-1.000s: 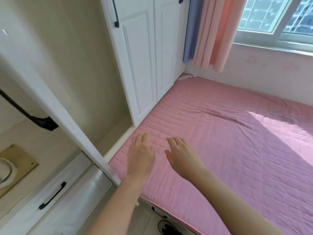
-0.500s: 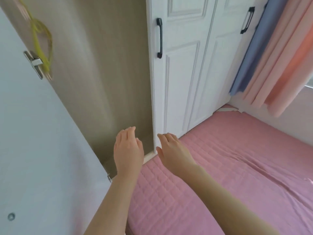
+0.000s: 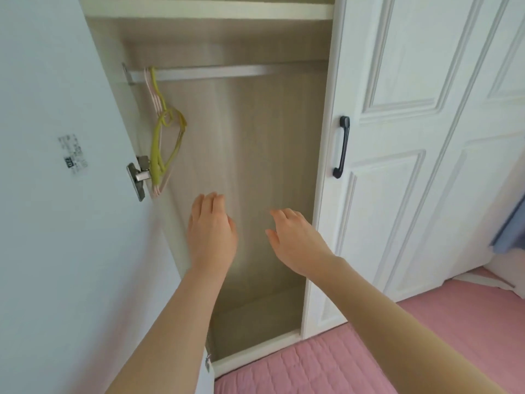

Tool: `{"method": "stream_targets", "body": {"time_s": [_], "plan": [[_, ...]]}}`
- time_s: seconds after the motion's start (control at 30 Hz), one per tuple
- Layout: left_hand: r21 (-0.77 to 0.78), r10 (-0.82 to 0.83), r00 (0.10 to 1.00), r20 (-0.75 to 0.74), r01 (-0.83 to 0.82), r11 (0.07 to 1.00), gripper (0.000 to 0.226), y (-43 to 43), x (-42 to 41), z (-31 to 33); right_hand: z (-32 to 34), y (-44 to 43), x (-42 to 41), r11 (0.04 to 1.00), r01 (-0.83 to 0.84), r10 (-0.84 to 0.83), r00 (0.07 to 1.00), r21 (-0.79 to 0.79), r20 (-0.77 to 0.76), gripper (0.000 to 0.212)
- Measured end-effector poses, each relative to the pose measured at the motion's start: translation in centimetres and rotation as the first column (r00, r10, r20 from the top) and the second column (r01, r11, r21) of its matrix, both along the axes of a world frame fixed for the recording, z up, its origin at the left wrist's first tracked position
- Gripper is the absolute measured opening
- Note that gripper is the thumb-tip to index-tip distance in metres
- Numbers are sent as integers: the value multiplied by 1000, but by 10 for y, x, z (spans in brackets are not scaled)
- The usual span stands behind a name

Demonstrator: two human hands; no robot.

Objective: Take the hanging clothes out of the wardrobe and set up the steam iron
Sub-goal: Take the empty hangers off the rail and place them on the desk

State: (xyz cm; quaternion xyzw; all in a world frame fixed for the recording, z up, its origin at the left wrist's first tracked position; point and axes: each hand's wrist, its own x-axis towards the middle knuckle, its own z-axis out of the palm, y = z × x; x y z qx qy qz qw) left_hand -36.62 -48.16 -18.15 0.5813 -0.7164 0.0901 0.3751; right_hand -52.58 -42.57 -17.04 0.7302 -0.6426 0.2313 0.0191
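Reaching both hands, left (image 3: 211, 234) and right (image 3: 295, 243), spread and empty, I should lift the hangers (image 3: 164, 129) off the rail (image 3: 227, 71).

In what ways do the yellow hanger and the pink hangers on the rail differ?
The yellow hanger has one thick, bright frame; the pink hangers are thin, pale and several. The yellow hanger lies in front, so it largely covers the pink hangers. All hang empty at the left end of the rail.

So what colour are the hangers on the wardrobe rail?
Yellow-green and pale pink hangers, empty, at the rail's left end; head view.
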Motion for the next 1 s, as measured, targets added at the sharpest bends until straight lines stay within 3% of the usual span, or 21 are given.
{"method": "stream_targets", "body": {"time_s": [0.23,0.5,0.7,0.83,1.0], "plan": [[-137,140,988,61,-131,982,44,-57,17,67,37,-56,16,995,-99,98,994,-27,-40,31],[33,287,954,91,-291,956,42,-111,43,104,74,-110,35,985,-156,155,988,-73,-29,36],[246,302,936,-180,-254,935,42,-141,47,132,86,-147,46,980,-199,196,971,4,139,36],[402,383,867,-318,-242,883,40,-154,51,153,93,-174,55,977,-204,177,931,54,319,40],[442,388,728,-564,-131,888,37,-161,59,160,103,-198,75,975,-213,166,884,61,436,42]]}}
